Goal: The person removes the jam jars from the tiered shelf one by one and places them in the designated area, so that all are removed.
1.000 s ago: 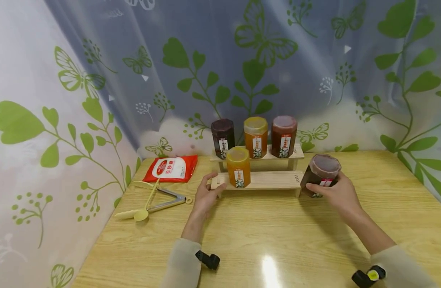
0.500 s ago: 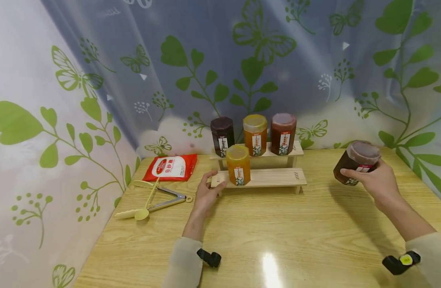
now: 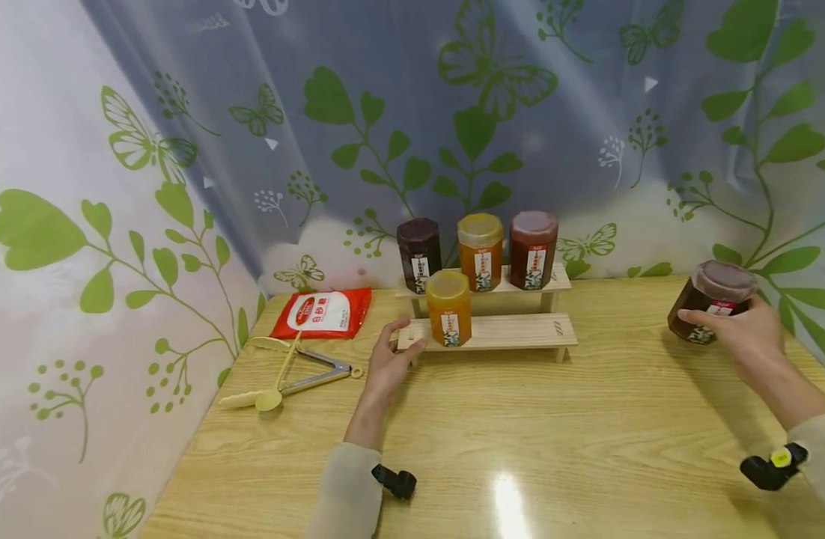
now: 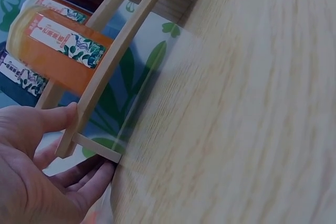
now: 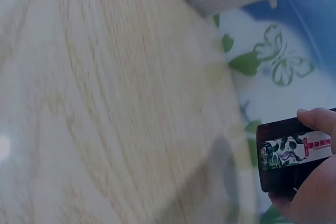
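Note:
My right hand (image 3: 752, 340) grips a dark jam jar (image 3: 689, 303) with a whitish lid, over the right end of the table. In the right wrist view, the thumb lies along the side of this dark jar (image 5: 286, 177) and its label faces the camera. My left hand (image 3: 388, 363) holds the left end of the two-tier wooden rack (image 3: 520, 333), thumb at the board's edge and fingers by the leg. On the lower tier stands a yellow-orange jar (image 3: 449, 307). Behind it, the upper tier bears a dark purple jar (image 3: 419, 254), an orange jar (image 3: 480, 251) and a red-brown jar (image 3: 532, 251).
Left of the rack lies a red and white packet (image 3: 321, 313). In front of it are metal tongs (image 3: 314, 382) with pale yellow tips and a yellow spoon (image 3: 269, 400). A patterned curtain (image 3: 385, 150) hangs behind the table (image 3: 493, 427).
The right hand has carried the dark jar from beside the rack's lower tier away to the right. The left hand stays at the rack's left end.

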Tool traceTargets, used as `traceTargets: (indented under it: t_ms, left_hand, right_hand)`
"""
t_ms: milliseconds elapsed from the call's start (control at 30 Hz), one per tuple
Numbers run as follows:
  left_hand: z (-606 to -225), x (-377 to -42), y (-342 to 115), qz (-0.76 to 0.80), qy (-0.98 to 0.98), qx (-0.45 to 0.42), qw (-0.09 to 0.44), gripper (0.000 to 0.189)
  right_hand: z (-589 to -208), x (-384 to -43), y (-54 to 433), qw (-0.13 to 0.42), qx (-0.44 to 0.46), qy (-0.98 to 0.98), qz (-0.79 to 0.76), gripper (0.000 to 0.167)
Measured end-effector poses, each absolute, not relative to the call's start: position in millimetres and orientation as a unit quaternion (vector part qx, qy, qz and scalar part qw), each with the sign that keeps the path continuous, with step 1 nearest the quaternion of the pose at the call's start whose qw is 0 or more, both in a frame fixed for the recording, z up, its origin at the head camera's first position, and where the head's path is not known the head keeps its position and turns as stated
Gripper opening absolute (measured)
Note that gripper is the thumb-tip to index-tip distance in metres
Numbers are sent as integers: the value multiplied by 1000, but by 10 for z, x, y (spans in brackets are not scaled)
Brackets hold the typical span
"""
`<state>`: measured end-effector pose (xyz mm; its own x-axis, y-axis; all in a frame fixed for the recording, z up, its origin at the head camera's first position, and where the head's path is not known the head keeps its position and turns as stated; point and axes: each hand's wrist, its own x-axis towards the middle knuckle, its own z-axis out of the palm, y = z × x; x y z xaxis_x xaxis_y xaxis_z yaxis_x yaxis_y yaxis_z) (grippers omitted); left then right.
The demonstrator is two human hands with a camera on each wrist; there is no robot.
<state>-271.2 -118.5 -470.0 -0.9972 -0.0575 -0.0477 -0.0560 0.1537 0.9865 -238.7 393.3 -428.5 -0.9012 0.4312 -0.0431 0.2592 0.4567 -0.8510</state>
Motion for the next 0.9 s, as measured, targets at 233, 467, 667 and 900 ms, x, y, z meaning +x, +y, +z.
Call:
traceTargets:
  t_ms: [233,467,667,900]
  left_hand:
    - [-4720,-2730,-1191,-643,-765,42,-2,58]
    - [-4741,-2739,-1194,-645,-763,41,-4,58]
    - [-4742,-2745,-1194,-645,-763,39,-6,57]
    - [-4731,-2731,-1190,-649,-760,37,-4,56]
  right_hand:
    - [-4383,-2512,4080,83,-227,-840,486,102]
    - [-4450,-2603,4155,85,-230,-835,493,103]
    - [-4491,-2642,4186,89,-254,-827,494,99]
    - [-4575,-2743,4217,111,-282,-810,503,96]
